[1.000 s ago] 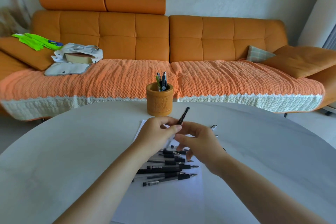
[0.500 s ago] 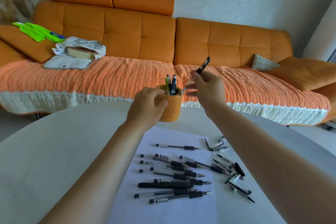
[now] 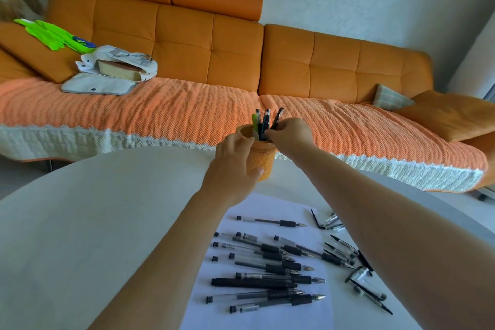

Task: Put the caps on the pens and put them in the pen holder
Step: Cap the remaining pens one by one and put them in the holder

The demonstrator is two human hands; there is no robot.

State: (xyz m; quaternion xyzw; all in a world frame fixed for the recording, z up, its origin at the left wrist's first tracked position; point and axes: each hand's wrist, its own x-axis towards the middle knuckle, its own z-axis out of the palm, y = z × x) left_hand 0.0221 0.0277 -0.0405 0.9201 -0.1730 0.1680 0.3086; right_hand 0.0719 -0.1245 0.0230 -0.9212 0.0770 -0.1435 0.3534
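From the head view, the pen holder (image 3: 261,158) stands near the round table's far edge (image 3: 134,158), bare tabletop to its left. The left hand (image 3: 233,161) wraps its side; the right hand (image 3: 290,134) pinches a capped pen (image 3: 277,116) at its mouth, beside other pens inside. Uncapped pens (image 3: 267,268) lie on white paper (image 3: 267,319); loose caps (image 3: 359,273) are partly hidden by the right forearm.
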